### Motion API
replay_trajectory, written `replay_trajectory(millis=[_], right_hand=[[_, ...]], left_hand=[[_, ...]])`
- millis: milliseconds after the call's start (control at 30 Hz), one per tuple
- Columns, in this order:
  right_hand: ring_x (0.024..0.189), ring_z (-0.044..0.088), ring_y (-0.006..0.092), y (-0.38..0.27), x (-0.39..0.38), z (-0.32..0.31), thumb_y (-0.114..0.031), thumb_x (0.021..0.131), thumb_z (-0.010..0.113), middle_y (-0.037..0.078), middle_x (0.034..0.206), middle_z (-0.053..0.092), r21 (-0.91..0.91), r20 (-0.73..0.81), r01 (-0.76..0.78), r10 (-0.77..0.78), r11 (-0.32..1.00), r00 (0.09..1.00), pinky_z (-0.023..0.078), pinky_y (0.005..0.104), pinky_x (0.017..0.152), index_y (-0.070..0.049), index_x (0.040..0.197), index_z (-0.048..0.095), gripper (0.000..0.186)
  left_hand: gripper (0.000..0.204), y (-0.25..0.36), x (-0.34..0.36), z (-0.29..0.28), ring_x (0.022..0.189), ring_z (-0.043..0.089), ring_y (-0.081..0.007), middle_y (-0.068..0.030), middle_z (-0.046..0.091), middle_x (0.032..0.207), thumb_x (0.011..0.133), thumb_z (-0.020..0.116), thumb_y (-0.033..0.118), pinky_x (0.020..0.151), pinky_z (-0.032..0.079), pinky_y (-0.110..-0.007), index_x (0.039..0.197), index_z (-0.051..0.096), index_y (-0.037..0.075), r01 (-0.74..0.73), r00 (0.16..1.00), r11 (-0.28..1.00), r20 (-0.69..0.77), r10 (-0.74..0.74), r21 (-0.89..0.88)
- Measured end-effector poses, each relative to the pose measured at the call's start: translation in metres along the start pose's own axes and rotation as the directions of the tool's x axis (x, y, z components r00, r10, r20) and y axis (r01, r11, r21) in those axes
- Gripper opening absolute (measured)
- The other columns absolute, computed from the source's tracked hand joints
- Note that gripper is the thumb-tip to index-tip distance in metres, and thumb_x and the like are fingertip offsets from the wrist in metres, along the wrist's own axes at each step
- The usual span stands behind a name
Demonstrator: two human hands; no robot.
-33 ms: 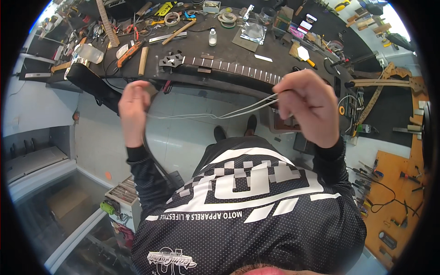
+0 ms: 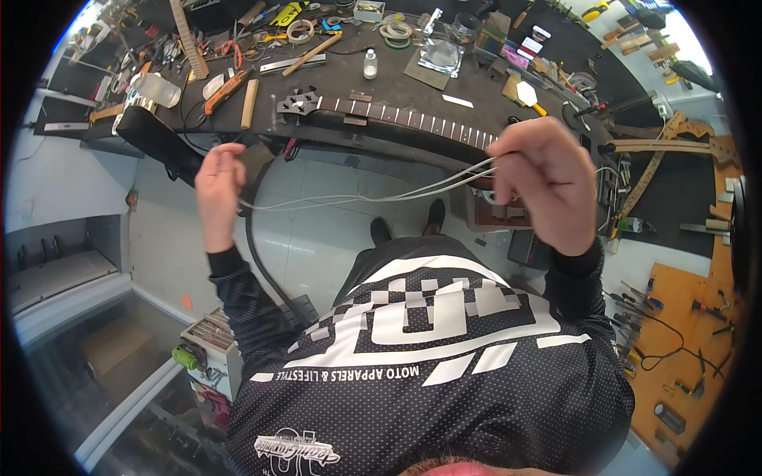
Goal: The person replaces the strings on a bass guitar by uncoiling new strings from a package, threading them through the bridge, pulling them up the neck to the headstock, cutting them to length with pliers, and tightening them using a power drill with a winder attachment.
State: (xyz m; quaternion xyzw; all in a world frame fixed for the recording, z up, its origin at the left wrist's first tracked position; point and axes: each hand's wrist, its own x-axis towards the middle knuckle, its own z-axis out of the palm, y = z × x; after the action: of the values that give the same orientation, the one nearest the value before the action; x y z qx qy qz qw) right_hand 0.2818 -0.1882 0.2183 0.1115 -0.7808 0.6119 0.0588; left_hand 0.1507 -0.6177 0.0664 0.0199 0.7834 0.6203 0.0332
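Several thin white cord strands (image 2: 357,198) stretch between my two hands in front of the bench and sag slightly in the middle. My right hand (image 2: 552,186) pinches them between thumb and curled fingers. My left hand (image 2: 217,194), a little blurred, is closed at their other end; its exact grip is partly hidden. Beyond the strands a bass guitar lies along the bench's near edge, its dark fretted neck (image 2: 409,119) pointing left to the headstock (image 2: 298,103) with tuners. My right hand and forearm hide the body end.
On the dark bench are a small white bottle (image 2: 370,65), an orange utility knife (image 2: 227,92), a wooden stick (image 2: 249,105) and tape rolls (image 2: 397,30). A black padded armrest-like object (image 2: 159,143) stands at the left. Tools lie on a wooden board (image 2: 675,349) at right.
My left hand has moved slightly left and down, and my right hand slightly right. The strands span a wider gap and lie closer together.
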Motion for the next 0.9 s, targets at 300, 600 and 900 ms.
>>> replay_trajectory(millis=[300, 600, 900], right_hand=[[0.065, 0.059, 0.0070, -0.034, 0.019, -0.030, -0.001, 0.111, 0.056, 0.007, 0.091, 0.067, -0.040, -0.066, 0.303, -0.305, 0.952, 0.950, 0.046, 0.0211, 0.058, 0.006, 0.122, 0.064, 0.016], [0.070, 0.064, 0.0070, -0.046, 0.032, -0.014, -0.001, 0.108, 0.064, 0.005, 0.097, 0.070, -0.107, 0.061, 0.214, -0.208, 0.971, 0.976, 0.048, 0.0221, 0.062, 0.003, 0.119, 0.068, 0.013], [0.078, 0.074, 0.0260, 0.044, 0.030, 0.064, -0.012, 0.107, 0.069, 0.010, 0.093, 0.074, -0.030, 0.235, 0.184, -0.172, 0.982, 0.956, 0.060, 0.0377, 0.074, -0.005, 0.112, 0.068, 0.009]], left_hand=[[0.028, -0.023, -0.031, -0.112, 0.063, 0.035, -0.0011, 0.0074, 0.045, 0.075, 0.119, 0.051, 0.027, 0.055, 0.026, -0.021, 0.122, 0.071, 0.007, 0.074, 0.939, 0.996, -0.339, -0.054, 0.046], [0.028, -0.011, -0.041, -0.128, 0.069, 0.036, -0.0044, 0.0064, 0.041, 0.077, 0.120, 0.050, 0.027, 0.061, 0.028, -0.025, 0.108, 0.067, 0.007, -0.007, 0.804, 0.945, -0.560, 0.200, 0.328], [0.033, 0.008, -0.046, 0.121, 0.081, 0.054, -0.0124, -0.0046, 0.058, 0.100, 0.121, 0.043, 0.036, 0.072, 0.047, -0.029, 0.105, 0.051, 0.008, 0.023, 0.931, 0.928, 0.345, 0.116, -0.372]])
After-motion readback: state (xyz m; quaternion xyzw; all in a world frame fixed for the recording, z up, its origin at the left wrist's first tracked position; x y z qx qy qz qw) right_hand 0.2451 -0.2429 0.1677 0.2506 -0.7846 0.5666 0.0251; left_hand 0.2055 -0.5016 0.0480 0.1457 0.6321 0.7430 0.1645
